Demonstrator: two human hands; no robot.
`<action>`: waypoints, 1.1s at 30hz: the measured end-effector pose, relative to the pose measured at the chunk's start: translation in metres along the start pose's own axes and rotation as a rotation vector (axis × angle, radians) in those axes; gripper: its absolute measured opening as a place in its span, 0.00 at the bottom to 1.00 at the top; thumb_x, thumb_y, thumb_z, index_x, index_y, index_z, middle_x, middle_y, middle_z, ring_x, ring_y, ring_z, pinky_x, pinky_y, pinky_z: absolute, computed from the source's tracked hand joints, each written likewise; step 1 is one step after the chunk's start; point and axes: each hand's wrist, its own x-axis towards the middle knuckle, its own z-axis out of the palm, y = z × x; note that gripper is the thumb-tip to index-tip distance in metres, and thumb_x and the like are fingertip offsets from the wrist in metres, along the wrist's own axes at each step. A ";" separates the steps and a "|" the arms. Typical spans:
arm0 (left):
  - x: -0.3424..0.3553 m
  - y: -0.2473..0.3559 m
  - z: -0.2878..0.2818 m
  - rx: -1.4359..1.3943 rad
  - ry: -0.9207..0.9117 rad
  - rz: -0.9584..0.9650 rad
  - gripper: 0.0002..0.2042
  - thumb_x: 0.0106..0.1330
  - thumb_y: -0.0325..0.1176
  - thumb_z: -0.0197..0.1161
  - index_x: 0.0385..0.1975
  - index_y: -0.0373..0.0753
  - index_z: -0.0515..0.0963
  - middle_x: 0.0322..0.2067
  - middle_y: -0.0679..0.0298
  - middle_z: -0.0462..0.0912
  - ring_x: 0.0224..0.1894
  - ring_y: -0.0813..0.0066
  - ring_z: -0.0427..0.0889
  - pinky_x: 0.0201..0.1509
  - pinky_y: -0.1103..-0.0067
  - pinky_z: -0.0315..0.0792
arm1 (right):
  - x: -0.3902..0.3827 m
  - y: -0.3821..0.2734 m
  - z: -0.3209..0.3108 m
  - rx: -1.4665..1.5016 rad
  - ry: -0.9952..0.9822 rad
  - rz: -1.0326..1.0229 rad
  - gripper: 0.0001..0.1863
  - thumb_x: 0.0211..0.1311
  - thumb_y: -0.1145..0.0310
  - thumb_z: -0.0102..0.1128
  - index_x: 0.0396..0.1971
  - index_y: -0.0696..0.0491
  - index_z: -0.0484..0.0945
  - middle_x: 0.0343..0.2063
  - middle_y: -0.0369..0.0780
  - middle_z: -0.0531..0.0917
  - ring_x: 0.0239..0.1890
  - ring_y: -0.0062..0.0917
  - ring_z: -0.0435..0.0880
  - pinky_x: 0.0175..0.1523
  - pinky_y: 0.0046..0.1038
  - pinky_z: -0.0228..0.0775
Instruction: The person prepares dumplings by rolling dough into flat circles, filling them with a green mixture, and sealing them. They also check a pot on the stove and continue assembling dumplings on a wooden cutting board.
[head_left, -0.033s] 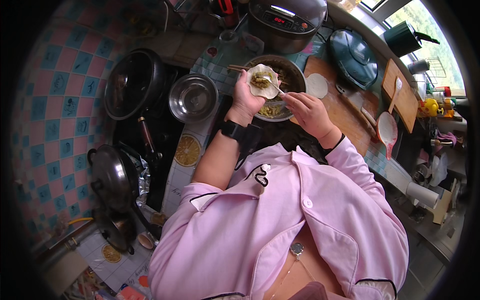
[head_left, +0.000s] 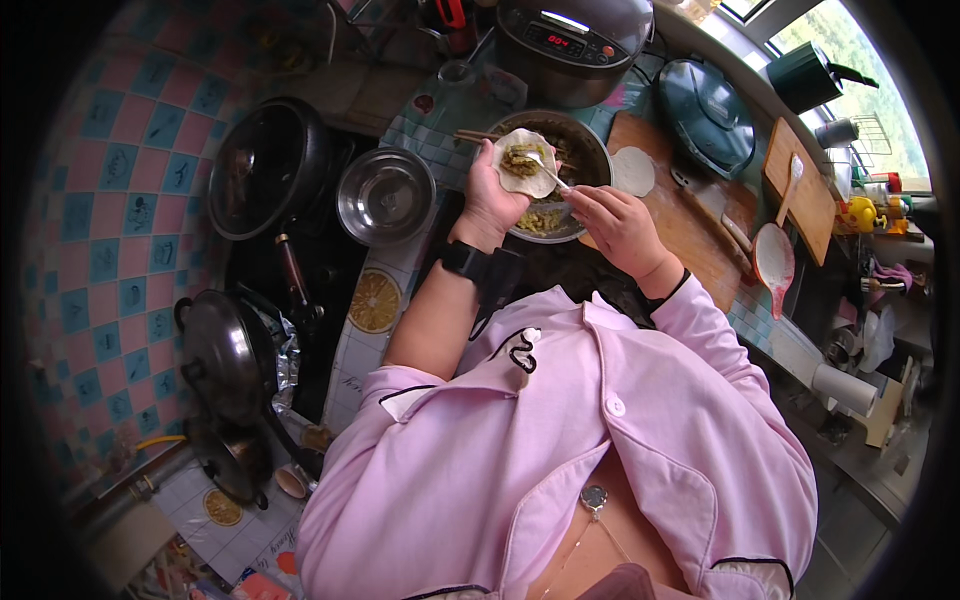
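Note:
My left hand [head_left: 492, 208] holds a round dumpling wrapper [head_left: 540, 184] on its palm and fingers, over the left side of a metal pot. Greenish chopped filling [head_left: 520, 160] lies heaped in the wrapper's middle. Between the fingers of my right hand [head_left: 618, 222] is the handle of a metal spoon [head_left: 550, 176], whose tip touches the filling. Below both hands, the metal pot [head_left: 598, 150] contains more of this filling. A pair of chopsticks [head_left: 474, 135] sticks out past its left rim. Another flat wrapper [head_left: 633, 172] rests on the wooden board just right of the pot.
A rolling pin [head_left: 715, 218] lies on the floured wooden board [head_left: 690, 255]. Behind the pot stands a rice cooker [head_left: 575, 60]; a dark green lidded pan [head_left: 706, 115] is at the back right. To the left are a steel bowl [head_left: 387, 196] and a lidded frying pan [head_left: 265, 170].

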 end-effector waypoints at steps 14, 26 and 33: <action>-0.009 -0.003 0.006 0.033 -0.021 -0.004 0.34 0.77 0.57 0.31 0.62 0.31 0.67 0.58 0.46 0.75 0.61 0.48 0.74 0.69 0.57 0.65 | -0.005 -0.013 -0.018 0.186 0.251 0.129 0.14 0.63 0.77 0.58 0.49 0.58 0.80 0.42 0.43 0.86 0.35 0.31 0.85 0.40 0.28 0.79; -0.014 0.005 0.008 0.015 -0.047 0.036 0.36 0.77 0.59 0.29 0.62 0.31 0.67 0.58 0.44 0.75 0.61 0.48 0.74 0.67 0.55 0.68 | -0.010 -0.013 -0.010 0.836 0.409 0.668 0.16 0.78 0.65 0.46 0.48 0.62 0.78 0.36 0.43 0.87 0.29 0.20 0.83 0.34 0.20 0.75; -0.019 0.004 0.014 0.025 -0.050 0.026 0.34 0.77 0.58 0.32 0.62 0.32 0.67 0.59 0.43 0.73 0.60 0.45 0.74 0.66 0.53 0.68 | 0.001 0.004 -0.012 1.043 0.496 0.907 0.16 0.77 0.63 0.49 0.46 0.61 0.78 0.34 0.44 0.87 0.27 0.21 0.83 0.32 0.21 0.75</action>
